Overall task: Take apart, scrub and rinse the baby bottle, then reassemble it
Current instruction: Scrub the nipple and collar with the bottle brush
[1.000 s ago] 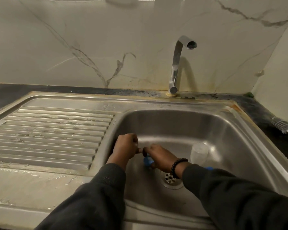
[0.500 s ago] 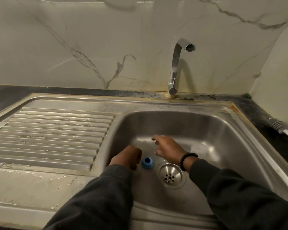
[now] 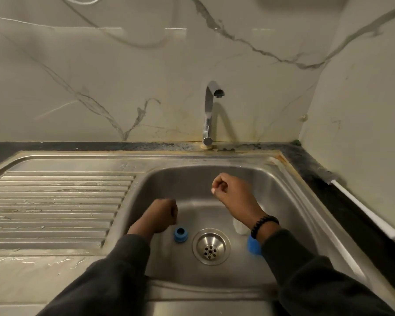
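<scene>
Blue collar ring (image 3: pixel 180 234) sits on the steel sink (image 3: pixel 290 215) floor, opening upward, just right of the left hand (image 3: pixel 163 216), whose grip is a curled fist holding nothing visible. Right hand (image 3: pixel 232 190) hangs above, fingers curled, contents unclear. Clear bottle (image 3: pixel 239 226) and blue part (image 3: pixel 254 245) peek from under its wrist; their long axis is hidden. No writing is readable.

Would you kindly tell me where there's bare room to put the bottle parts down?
The ribbed drainboard left of the basin is bare. The basin floor is crowded: blue ring, drain strainer, left hand, right hand.
</scene>
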Motion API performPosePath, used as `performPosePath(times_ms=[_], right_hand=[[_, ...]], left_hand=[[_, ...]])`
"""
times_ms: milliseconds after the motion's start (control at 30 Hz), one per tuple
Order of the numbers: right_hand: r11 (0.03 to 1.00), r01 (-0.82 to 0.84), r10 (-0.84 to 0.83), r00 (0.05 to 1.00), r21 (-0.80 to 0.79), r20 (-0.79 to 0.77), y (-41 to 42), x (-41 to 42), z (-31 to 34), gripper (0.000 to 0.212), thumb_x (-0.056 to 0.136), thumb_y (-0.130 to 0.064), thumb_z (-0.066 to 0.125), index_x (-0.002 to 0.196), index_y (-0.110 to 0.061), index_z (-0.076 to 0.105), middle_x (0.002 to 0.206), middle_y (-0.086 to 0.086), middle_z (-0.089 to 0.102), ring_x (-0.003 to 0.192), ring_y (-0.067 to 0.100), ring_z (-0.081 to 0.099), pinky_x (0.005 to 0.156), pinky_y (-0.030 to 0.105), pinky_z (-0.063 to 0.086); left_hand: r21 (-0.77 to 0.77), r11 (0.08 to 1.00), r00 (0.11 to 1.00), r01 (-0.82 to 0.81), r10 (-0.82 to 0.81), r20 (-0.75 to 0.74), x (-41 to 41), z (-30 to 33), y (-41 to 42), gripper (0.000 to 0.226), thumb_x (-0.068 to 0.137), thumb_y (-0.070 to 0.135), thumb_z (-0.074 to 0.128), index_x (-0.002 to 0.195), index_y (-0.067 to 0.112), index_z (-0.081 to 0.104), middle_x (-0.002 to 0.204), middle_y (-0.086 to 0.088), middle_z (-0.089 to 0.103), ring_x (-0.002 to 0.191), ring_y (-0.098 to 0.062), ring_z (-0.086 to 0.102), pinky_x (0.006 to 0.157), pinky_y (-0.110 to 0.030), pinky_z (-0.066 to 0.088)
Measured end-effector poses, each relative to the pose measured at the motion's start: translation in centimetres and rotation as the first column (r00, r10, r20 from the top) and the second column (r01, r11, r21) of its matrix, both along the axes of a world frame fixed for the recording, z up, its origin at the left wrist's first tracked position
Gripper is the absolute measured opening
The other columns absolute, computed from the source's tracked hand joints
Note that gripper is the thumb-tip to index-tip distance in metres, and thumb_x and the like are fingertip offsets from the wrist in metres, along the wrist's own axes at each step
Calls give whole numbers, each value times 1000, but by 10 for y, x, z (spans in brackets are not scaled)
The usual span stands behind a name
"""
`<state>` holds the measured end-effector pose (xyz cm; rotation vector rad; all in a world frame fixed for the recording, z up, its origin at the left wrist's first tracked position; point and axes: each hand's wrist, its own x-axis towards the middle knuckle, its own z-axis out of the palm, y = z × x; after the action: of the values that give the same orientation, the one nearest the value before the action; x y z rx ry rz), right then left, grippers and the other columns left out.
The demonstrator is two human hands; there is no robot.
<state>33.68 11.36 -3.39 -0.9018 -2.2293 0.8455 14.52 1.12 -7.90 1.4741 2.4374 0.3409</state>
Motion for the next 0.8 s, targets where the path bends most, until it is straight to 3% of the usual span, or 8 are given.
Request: performPosePath(times_ms=[100,233,367,467,533,600,700,800], right_hand=[[997,72,-74,990,-21,-122,-15,20,14,9,92,-21,62,84,-17,60,76,0,62,70,10,56,61,18,45],[981,194,-196,962,-24,-189,-31,43,21,8,92,-19,62,84,-18,60,76,-1,62,74,13,59,66,24,49],[917,354,-323,929,185,-178,-43,71,29,9,91,-18,60,83,-20,58,75,-6,59,70,8,56,60,18,43],[751,478,-504,861,456,-72,-33,105,29,4,91,-18,60,93,-18,62,89,0,63,82,17,60,71,30,53],[636,520,-652,757,570,36,-17,130,29,16,90,-12,57,104,-11,65,101,12,66,93,30,60,81,41,51],[565,530,-768,618,632,168,-3,156,30,23,90,-6,50,108,-6,63,107,19,64,99,37,57,85,42,46],[592,561,-804,460,579,377,16,184,29,30,95,-9,40,121,-7,55,120,17,58,110,35,53,92,42,43],[602,593,-795,382,535,471,23,198,22,32,97,-11,37,125,-8,52,122,14,59,112,32,53,93,40,44]], left_hand=[[216,976,988,-4,-29,151,32,29,6,11,90,22,68,96,16,62,92,1,64,83,-12,61,76,-25,52],[311,947,917,-84,-48,395,87,47,4,14,92,26,65,99,14,62,91,-5,67,81,-18,66,71,-30,56],[364,902,840,-233,-2,543,140,53,1,14,93,20,64,97,7,64,87,-10,68,72,-17,64,67,-31,56],[389,889,821,-242,-26,570,173,55,0,10,91,16,65,86,7,64,85,-12,69,75,-25,68,78,-40,59],[406,887,828,-220,-50,558,188,58,1,16,89,14,64,73,14,60,84,-11,68,84,-31,69,81,-45,59],[403,892,831,-204,-59,553,197,59,2,13,88,15,63,75,14,61,85,-11,69,87,-31,69,81,-46,59],[395,897,832,-197,-59,551,199,56,6,9,88,15,63,88,6,64,89,-15,70,84,-31,70,78,-46,59],[378,903,829,-204,-47,558,195,54,7,7,88,13,63,88,6,65,88,-14,70,79,-29,69,76,-42,58]])
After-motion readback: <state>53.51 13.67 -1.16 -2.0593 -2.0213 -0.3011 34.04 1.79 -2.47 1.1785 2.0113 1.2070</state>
